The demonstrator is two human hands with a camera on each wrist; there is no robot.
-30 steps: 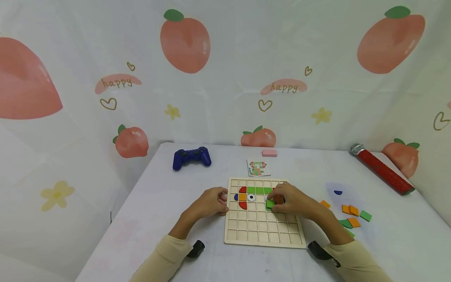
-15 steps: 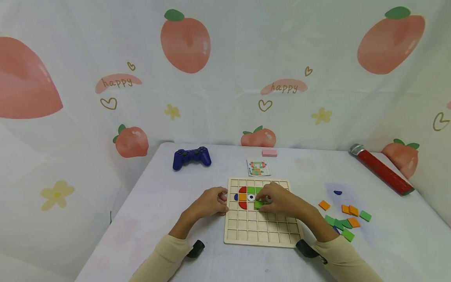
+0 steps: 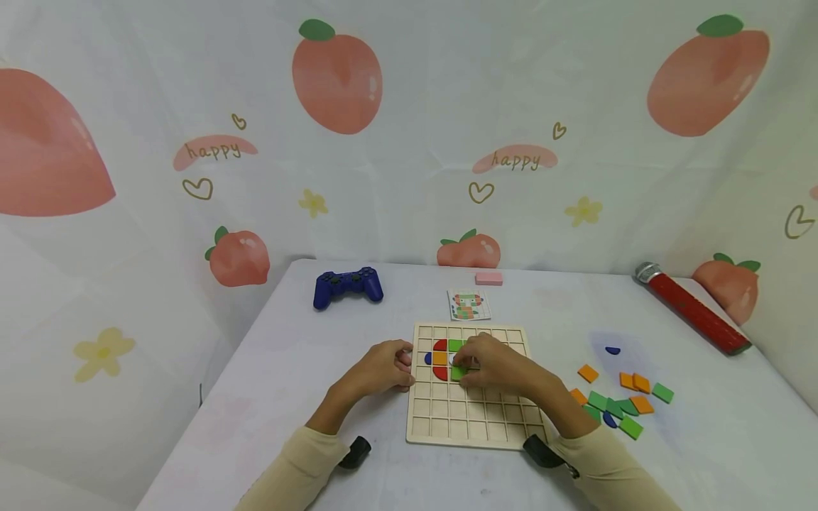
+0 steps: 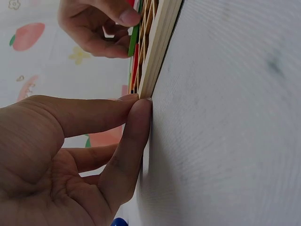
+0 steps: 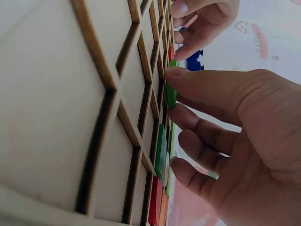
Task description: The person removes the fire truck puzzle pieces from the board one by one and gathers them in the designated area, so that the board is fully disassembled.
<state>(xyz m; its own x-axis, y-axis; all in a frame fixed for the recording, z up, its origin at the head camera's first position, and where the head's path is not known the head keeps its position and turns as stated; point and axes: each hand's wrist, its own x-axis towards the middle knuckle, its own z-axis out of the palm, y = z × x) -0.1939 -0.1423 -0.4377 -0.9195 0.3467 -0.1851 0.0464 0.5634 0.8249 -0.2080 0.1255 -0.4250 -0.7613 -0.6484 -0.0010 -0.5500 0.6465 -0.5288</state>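
A square wooden grid board (image 3: 447,426) lies on the table. My left hand (image 3: 378,369) pinches its left edge between thumb and finger, as the left wrist view shows. My right hand (image 3: 493,365) pinches a green square tile (image 5: 171,89) by its edges, just below the white eye tile (image 3: 452,360). Red rounded pieces (image 3: 440,372), an orange square (image 3: 439,358) and a blue half-round piece (image 3: 428,359) sit in cells at the left. A green tile (image 3: 456,345) lies in the row above. My right hand hides the pieces farther right in the head view.
Loose orange tiles (image 3: 589,372), green tiles (image 3: 630,426) and blue half-round pieces (image 3: 613,350) lie right of the board. Behind it are a pattern card (image 3: 469,304) and a pink block (image 3: 488,278). A blue game controller (image 3: 348,286) and red microphone (image 3: 693,309) stand farther out.
My right hand has moved left across the board with the green tile, to below the eye tile. My left hand stays at the board's edge.
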